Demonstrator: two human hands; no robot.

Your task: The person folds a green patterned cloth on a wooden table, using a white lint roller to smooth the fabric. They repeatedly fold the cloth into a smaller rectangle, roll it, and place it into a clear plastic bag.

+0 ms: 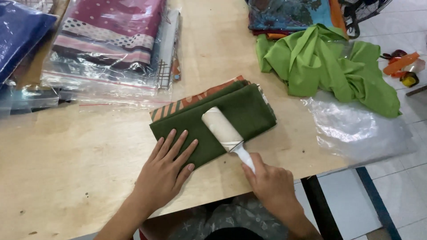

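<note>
my left hand (165,171) lies flat, fingers spread, pinning the folded green cloth (213,122) at 7 o'clock; my right hand (270,184), fingers wrapped tight on the lint roller (222,129) handle, should press evenly.

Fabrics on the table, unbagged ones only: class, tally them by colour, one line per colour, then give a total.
Dark green folded cloth, under the left hand and the lint roller: 1
Orange patterned cloth beneath it: 1
Light green crumpled cloth: 1
Total: 3

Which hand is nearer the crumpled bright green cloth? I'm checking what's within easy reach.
Right. The right hand, holding the lint roller, sits below the bright green cloth; the left hand lies flat on the dark green folded fabric, farther left.
</note>
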